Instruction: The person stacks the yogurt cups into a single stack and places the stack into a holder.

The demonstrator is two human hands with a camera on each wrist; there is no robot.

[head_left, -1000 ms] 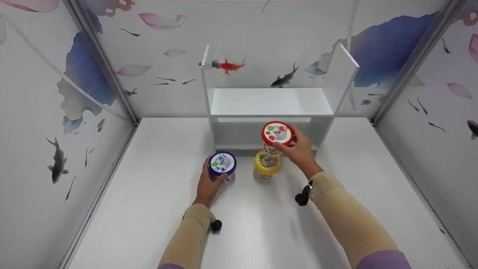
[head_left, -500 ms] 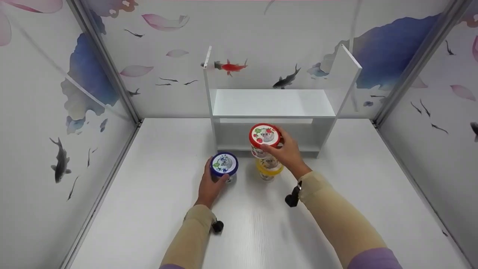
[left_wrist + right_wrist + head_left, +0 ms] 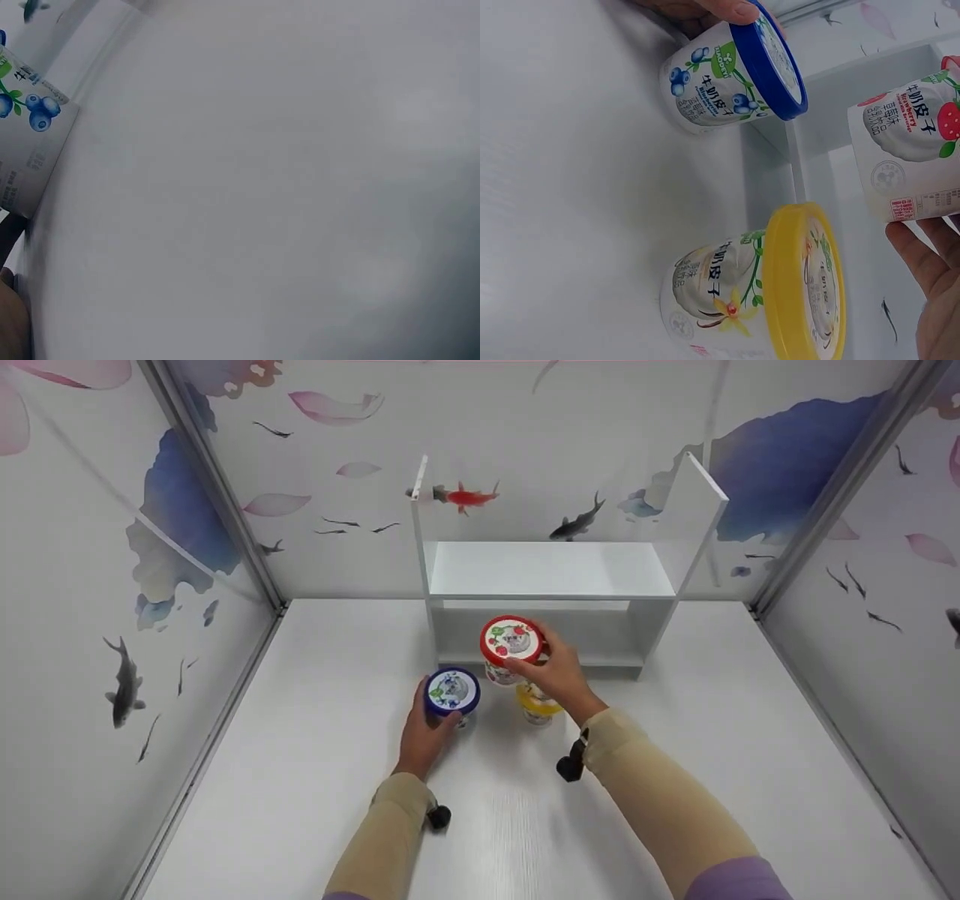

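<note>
My right hand [image 3: 559, 667] holds a red-lidded strawberry yogurt tub [image 3: 511, 640] up in the air, fingers and thumb around its side. In the right wrist view the strawberry tub [image 3: 911, 146] is higher than the two other tubs. My left hand [image 3: 426, 733] grips a blue-lidded blueberry yogurt tub [image 3: 452, 691] that stands on the table. Between and below, a yellow-lidded tub with a vanilla flower print [image 3: 735, 296] stands upright, partly covered by my right hand in the head view. The left wrist view catches only part of the blueberry tub [image 3: 34, 142].
Behind the tubs is a white two-level shelf unit [image 3: 551, 570] with tall side panels. A white table [image 3: 300, 720] lies under everything. Walls printed with fish and petals [image 3: 360, 427] enclose the back and sides.
My right hand has carried the strawberry tub leftward, from above the yellow-lidded tub toward the blueberry tub. My left hand keeps its grip and stays nearly still.
</note>
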